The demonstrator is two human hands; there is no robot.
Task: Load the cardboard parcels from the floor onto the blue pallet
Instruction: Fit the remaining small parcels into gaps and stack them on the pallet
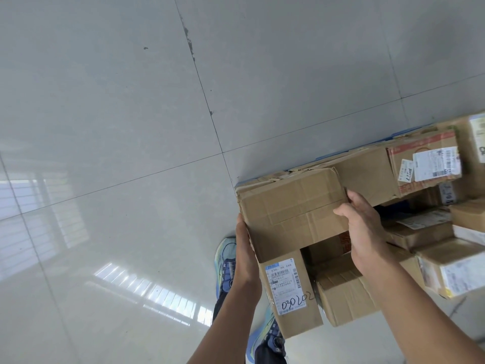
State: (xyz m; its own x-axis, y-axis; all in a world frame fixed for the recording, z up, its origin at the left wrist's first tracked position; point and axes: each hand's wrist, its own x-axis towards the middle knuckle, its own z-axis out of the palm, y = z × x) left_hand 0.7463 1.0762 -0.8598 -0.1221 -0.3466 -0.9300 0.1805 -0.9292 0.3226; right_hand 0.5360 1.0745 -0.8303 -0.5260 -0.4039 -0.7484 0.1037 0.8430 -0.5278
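Note:
I hold a plain brown cardboard parcel between both hands, at the near left corner of the stack. My left hand lies flat against its left side with the fingers straight. My right hand grips its right edge, thumb on the top face and fingers curled round the far side. Directly below it stands a parcel with a white label marked 030202. Only thin strips of the blue pallet show along the far edge of the stack.
Several more taped and labelled parcels crowd the right side, some stacked on others. My feet in blue shoes stand just left of the stack. Glossy grey floor tiles fill the left and top of the view.

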